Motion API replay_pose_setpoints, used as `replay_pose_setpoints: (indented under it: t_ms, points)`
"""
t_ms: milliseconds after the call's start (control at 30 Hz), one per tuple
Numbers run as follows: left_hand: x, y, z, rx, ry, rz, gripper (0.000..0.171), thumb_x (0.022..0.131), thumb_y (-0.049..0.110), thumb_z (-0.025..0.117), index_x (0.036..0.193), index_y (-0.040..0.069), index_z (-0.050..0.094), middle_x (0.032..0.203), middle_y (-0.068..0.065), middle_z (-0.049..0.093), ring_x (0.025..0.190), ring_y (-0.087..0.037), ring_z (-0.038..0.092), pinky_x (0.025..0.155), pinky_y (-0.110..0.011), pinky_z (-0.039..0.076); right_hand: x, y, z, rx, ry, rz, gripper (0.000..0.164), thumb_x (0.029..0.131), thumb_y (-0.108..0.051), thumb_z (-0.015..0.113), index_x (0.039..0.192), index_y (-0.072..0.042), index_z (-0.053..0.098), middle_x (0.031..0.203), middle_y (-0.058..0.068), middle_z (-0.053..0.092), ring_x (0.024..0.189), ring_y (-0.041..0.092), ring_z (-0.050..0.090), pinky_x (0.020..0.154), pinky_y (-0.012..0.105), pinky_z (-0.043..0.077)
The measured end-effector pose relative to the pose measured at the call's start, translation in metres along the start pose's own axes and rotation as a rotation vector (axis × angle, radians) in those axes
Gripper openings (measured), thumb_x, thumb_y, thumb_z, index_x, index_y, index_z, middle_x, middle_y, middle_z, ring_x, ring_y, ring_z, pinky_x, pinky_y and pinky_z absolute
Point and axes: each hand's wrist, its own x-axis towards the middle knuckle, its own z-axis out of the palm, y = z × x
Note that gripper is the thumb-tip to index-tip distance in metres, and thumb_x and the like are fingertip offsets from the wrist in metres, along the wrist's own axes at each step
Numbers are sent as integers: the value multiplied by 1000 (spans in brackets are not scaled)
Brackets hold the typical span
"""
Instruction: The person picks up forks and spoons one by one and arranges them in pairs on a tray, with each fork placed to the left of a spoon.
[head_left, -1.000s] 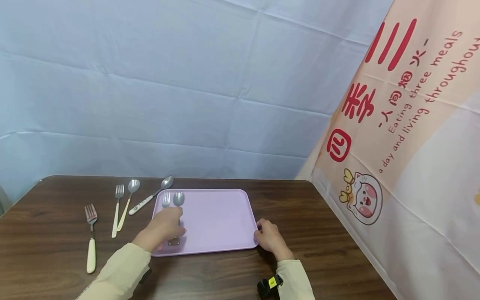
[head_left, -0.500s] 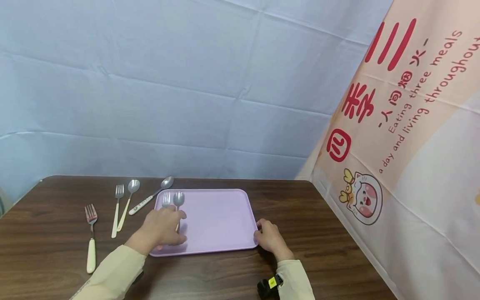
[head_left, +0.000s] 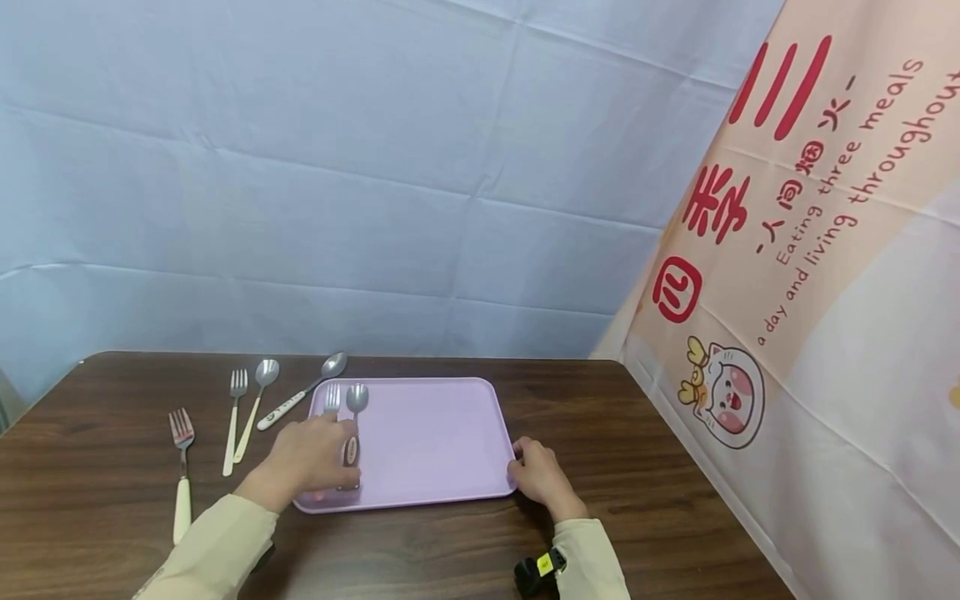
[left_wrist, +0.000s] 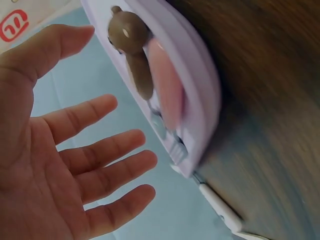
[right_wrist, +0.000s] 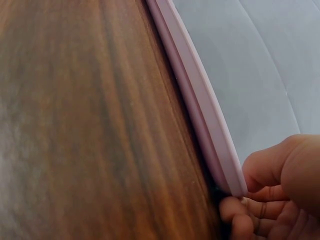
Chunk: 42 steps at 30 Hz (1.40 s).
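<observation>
A lilac tray (head_left: 442,442) lies on the table, carrying a fork (head_left: 332,400) and a spoon (head_left: 357,398) side by side near its left end. Above them is my left hand (head_left: 311,454), covering most of the fork in the head view. In the left wrist view its fingers are spread and hold nothing; the spoon's brown bear-shaped handle (left_wrist: 132,45) and a pink handle (left_wrist: 167,85) lie beyond the fingertips. At the tray's right edge, my right hand (head_left: 542,475) pinches the rim (right_wrist: 222,150) between thumb and fingers.
Left of the tray lie a large fork (head_left: 182,475), a smaller fork (head_left: 232,425), a spoon with a pale yellow handle (head_left: 250,425) and a spoon with a white patterned handle (head_left: 283,411). That last one's neck is close to the tray's corner. A cloth backdrop (head_left: 337,208) hangs behind the table.
My left hand has shifted left over the tray, uncovering more of the spoon and its brown handle. My right hand stays at the rim; the loose cutlery has not moved.
</observation>
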Motion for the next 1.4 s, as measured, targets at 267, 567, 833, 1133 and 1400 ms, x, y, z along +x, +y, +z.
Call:
replay_pose_setpoints:
  t_ms: [267, 567, 833, 1133, 1400]
  points:
    - [-11, -18, 0, -18, 16, -39, 45, 62, 38, 73, 97, 10, 64, 77, -3, 53, 66, -21, 53, 50, -40, 44, 0, 1, 0, -10, 8, -2, 19, 79, 0, 55, 96, 7, 57, 74, 9, 58, 66, 20, 54, 59, 34, 46]
    - [-22, -38, -8, -23, 47, -64, 47, 60, 31, 72, 99, 5, 64, 83, -7, 57, 68, -23, 54, 50, -44, 45, -1, 3, -1, -21, 27, -26, 19, 77, 0, 55, 94, 7, 58, 72, 7, 57, 66, 19, 54, 60, 35, 46]
    - [-31, -55, -11, -33, 13, -104, 51, 63, 34, 74, 103, 4, 63, 88, -13, 58, 75, -30, 58, 53, -50, 46, -1, 1, -2, -4, 20, -25, 21, 77, 1, 55, 96, 8, 57, 72, 8, 58, 65, 19, 54, 58, 34, 46]
    - [-45, -69, -15, -57, -13, -176, 60, 64, 34, 75, 111, 0, 60, 94, -20, 58, 78, -35, 59, 51, -51, 45, -1, -1, -3, 7, 4, 1, 21, 79, 1, 54, 99, 8, 56, 72, 7, 56, 64, 19, 52, 57, 33, 45]
    - [-60, -80, -17, -57, -40, -181, 58, 63, 32, 76, 107, -1, 60, 86, -14, 56, 75, -30, 57, 50, -49, 44, -1, -3, -2, -8, 19, -17, 19, 79, 1, 55, 96, 8, 57, 72, 7, 55, 65, 20, 51, 58, 33, 44]
